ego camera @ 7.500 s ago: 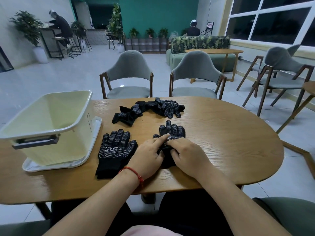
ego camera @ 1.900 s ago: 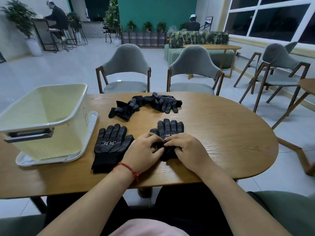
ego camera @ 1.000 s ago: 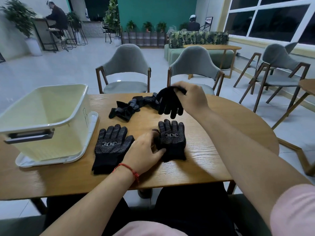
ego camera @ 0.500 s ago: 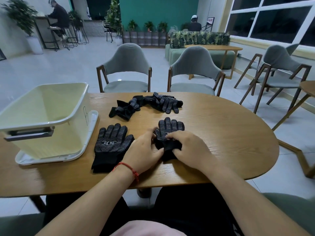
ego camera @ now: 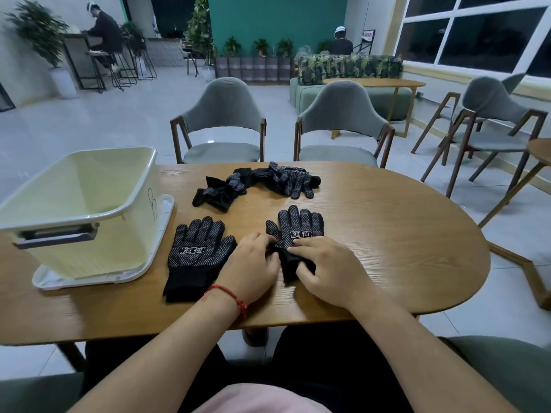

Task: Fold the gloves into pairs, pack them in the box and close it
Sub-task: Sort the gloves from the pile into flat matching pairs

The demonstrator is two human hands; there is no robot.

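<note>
Oval and wood-grained, the brown table [ego camera: 387,242] stands in a tiled lounge, with two grey upholstered armchairs [ego camera: 223,114] drawn up on its far side. Near the front edge lies a black knit glove with white grip dots and a white printed label [ego camera: 301,223], its fingers pointing away from the person. Both hands are on its cuff end.

The left hand [ego camera: 253,269] (a thin red string bracelet [ego camera: 229,296] circles the wrist) has its fingers curled in against the glove's left edge, close to the glove's thumb. The right hand [ego camera: 331,263] pinches the bunched black cuff between thumb and forefinger, and its other fingers are bent over the fabric.

Just beside the left hand, a second black dotted glove [ego camera: 195,251] lies flat, dotted side up. Farther back, towards the chairs, a loose heap of black dotted gloves [ego camera: 259,183] sprawls across the wood, well apart from the hands.

At the table's left end a pale yellow open-topped plastic box with a grey handle [ego camera: 89,186] stands on a white lid [ego camera: 165,213] that lies flat beneath it. All the gloves are on the tabletop.
</note>
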